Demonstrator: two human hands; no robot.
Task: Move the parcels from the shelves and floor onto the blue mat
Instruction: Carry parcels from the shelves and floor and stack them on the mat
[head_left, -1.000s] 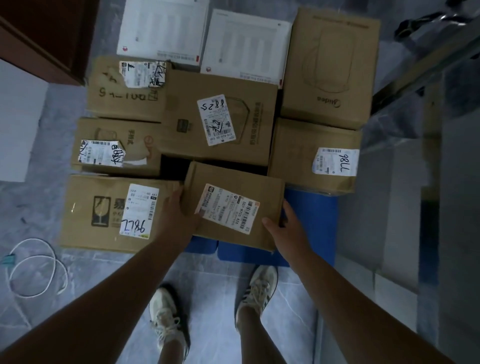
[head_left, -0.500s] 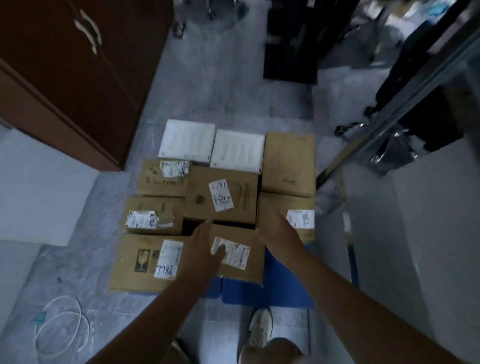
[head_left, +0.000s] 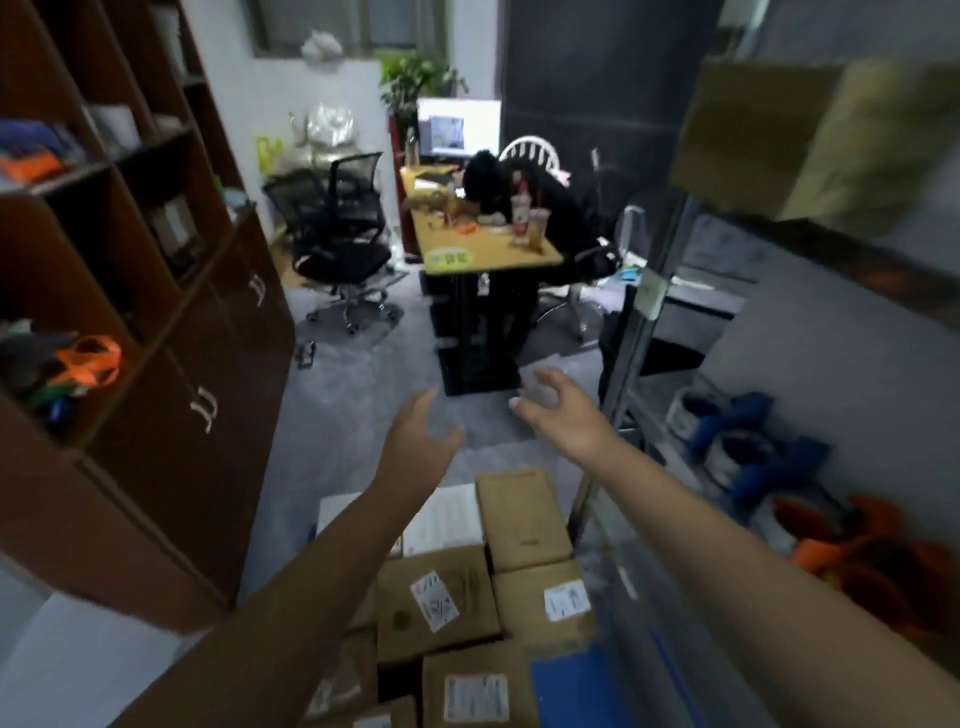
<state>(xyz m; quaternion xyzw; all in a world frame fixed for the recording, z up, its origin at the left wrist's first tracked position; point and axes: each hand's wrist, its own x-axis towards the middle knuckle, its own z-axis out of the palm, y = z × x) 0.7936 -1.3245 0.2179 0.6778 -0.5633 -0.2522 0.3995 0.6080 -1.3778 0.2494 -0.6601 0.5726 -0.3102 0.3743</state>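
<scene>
Several cardboard parcels (head_left: 441, 597) with white labels lie packed together on the floor at the bottom of the view, on the blue mat (head_left: 571, 686), of which a bare patch shows at their right. The nearest one (head_left: 475, 693) lies by that patch. My left hand (head_left: 421, 441) and my right hand (head_left: 558, 405) are raised above the parcels, fingers spread and loosely bent, holding nothing. A large cardboard box (head_left: 769, 140) sits high on the metal rack at the upper right, blurred.
A brown cupboard (head_left: 156, 364) with shelves stands on the left. A metal rack (head_left: 649, 338) holding blue and orange items runs along the right. Ahead are a black office chair (head_left: 337, 244), a yellow desk (head_left: 483, 244) and a person bent over it.
Both hands have let go of the nearest parcel and risen. The view has swung up from the parcels to the room ahead.
</scene>
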